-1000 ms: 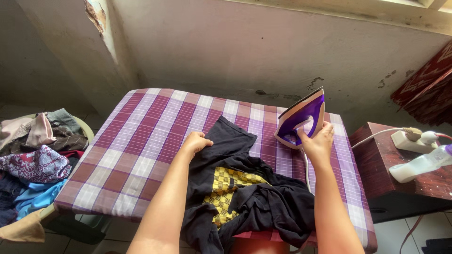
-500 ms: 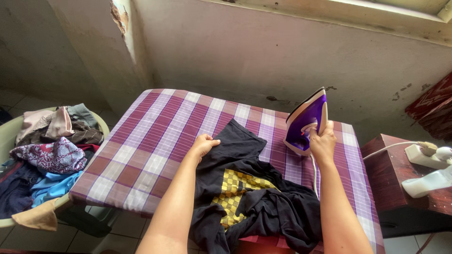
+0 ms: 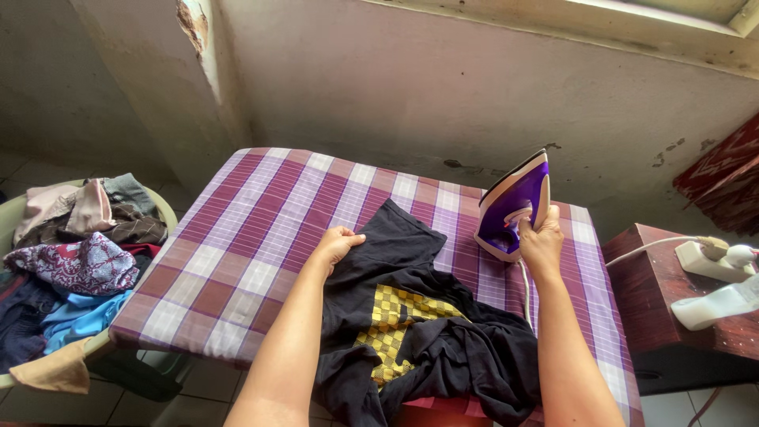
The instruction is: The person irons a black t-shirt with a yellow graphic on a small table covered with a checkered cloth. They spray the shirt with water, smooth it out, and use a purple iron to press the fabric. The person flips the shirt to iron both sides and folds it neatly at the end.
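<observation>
Left hand clamped on black shirt | right hand closed around upright purple iron | checked worktop, laundry basket at left

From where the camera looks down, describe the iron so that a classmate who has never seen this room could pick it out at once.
Find the purple checked board. Near its far right edge, beside the black shirt, the right hand grips the iron. It is the only purple and white hard thing there, tipped up on its heel.
</observation>
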